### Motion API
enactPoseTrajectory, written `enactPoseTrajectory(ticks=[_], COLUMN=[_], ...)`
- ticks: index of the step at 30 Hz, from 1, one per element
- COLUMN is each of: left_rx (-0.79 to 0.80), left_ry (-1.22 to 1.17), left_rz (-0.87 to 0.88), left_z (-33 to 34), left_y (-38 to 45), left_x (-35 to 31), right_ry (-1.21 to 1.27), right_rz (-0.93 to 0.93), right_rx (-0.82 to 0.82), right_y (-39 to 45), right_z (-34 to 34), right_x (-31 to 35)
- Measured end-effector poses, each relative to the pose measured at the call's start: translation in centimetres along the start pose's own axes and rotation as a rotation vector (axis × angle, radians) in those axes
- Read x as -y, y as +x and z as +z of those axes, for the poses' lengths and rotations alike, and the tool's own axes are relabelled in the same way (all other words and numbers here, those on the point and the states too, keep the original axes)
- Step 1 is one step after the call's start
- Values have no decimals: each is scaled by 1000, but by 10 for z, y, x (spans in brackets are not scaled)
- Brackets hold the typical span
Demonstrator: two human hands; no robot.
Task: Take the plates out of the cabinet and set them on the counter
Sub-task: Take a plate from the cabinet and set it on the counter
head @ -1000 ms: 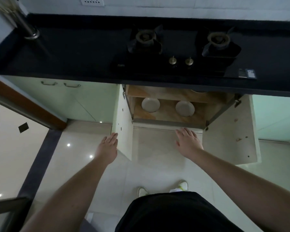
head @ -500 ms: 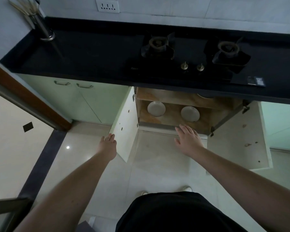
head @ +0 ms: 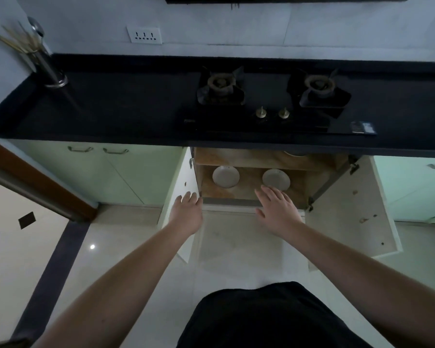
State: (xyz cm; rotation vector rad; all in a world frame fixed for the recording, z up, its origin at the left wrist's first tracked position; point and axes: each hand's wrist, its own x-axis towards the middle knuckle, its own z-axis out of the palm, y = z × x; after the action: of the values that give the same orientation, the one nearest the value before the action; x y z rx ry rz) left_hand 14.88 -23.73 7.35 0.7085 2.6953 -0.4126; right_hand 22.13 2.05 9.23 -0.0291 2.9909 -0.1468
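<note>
Two white plates lie side by side on the lower shelf of the open cabinet (head: 249,193) under the stove: the left plate (head: 225,176) and the right plate (head: 276,179). My right hand (head: 278,210) reaches in with fingers spread, its fingertips just short of the right plate's near rim. My left hand (head: 187,213) is open at the cabinet's left front corner, beside the left door (head: 180,187). Neither hand holds anything. The black counter (head: 111,111) runs above the cabinet.
A two-burner gas stove (head: 269,96) is set in the counter above the cabinet. A metal utensil holder (head: 48,69) stands at the counter's far left. The right door (head: 354,209) swings wide open. Closed green cabinets flank both sides.
Both hands moved forward toward the cabinet. The right hand went from the floor edge to the shelf near the right plate. The left hand came in to the left door's edge.
</note>
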Motion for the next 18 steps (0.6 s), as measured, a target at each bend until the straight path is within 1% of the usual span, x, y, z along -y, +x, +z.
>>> enactPoseTrajectory(ticks=[3, 6, 11, 14, 18], left_rx=[-49, -143, -258, -226, -190], left_ry=[-24, -71, -58, -31, -69], left_rz=[63, 120, 135, 99, 6], left_z=[-14, -28, -41, -42, -39], left_y=[14, 27, 56, 77, 112], left_x=[-13, -29, -49, -53, -58], right_ry=[12, 37, 58, 89, 90], right_rz=[-1, -7, -22, -42, -96], right_rx=[-39, -45, -48, -55, -55], right_y=[4, 10, 32, 53, 92], right_z=[-4, -6, -3, 0, 9], right_x=[-8, -19, -39, -50, -72])
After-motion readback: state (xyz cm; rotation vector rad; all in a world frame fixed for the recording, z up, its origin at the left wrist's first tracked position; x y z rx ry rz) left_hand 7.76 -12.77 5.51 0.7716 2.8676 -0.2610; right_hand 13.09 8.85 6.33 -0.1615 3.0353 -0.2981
